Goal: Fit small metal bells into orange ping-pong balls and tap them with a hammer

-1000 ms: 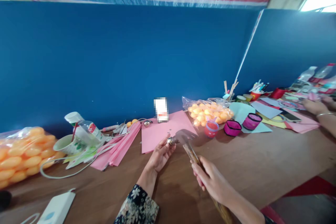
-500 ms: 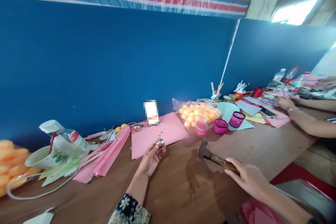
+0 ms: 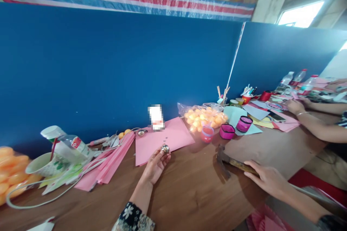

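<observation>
Between the thumb and fingers of my left hand [image 3: 157, 164] is a small shiny silver ball [image 3: 165, 148], held at the front edge of a pink paper sheet [image 3: 173, 133]. A few tiny dark bits lie on the paper just beyond it. My right hand [image 3: 267, 178] is wrapped round the wooden handle of a claw hammer [image 3: 241, 165]. The hammer's head is low over the brown table [image 3: 189, 195], right of my left hand; whether it touches the wood I cannot tell. A second silver ball [image 3: 141, 132] sits at the sheet's far left corner.
Left are folded pink papers [image 3: 108, 168], a white cable, a cup [image 3: 43, 162], a bottle [image 3: 74, 144] and bagged orange balls [image 3: 12, 169]. Right are another bag of orange balls [image 3: 203, 117], a small red cup [image 3: 207, 134] and two magenta containers [image 3: 227, 131]. A co-worker's hands [image 3: 296, 107] are at far right.
My right hand has carried the hammer to the right and slightly down, away from the silver ball. My left hand stays almost in place, still holding the ball.
</observation>
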The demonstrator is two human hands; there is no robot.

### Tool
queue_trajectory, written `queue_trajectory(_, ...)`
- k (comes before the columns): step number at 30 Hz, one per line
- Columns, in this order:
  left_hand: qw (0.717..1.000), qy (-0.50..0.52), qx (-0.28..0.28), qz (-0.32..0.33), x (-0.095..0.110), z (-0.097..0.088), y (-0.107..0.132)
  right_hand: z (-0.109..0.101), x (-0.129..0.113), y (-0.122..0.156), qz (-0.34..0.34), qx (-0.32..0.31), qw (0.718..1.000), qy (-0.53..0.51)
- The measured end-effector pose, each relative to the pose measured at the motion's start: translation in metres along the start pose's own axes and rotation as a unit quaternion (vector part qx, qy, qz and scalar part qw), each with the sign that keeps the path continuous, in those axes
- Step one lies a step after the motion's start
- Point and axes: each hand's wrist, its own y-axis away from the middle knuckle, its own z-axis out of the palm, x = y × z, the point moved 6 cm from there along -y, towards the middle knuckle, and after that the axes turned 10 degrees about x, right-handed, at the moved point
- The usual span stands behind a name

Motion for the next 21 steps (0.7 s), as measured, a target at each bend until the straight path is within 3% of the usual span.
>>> queue_trajectory(5,1.0,-0.006,0.0,0.001,0.0,-0.001,0.0,-0.006,0.001,-0.009,-0.047,0.039,0.998,-0.006)
queue_trajectory(16,1.0,-0.012,0.012,0.0,0.002,0.003,0.003,-0.009,0.014,-0.017,-0.035,0.043,0.998,-0.031)
queue_trajectory(19,1.0,-0.008,0.007,0.003,0.002,0.003,0.003,-0.023,-0.014,-0.025,-0.027,0.089,0.994,-0.049)
queue_trajectory(21,1.0,-0.005,0.003,0.003,0.002,0.003,0.002,-0.03,-0.053,-0.03,-0.026,0.125,0.989,-0.081)
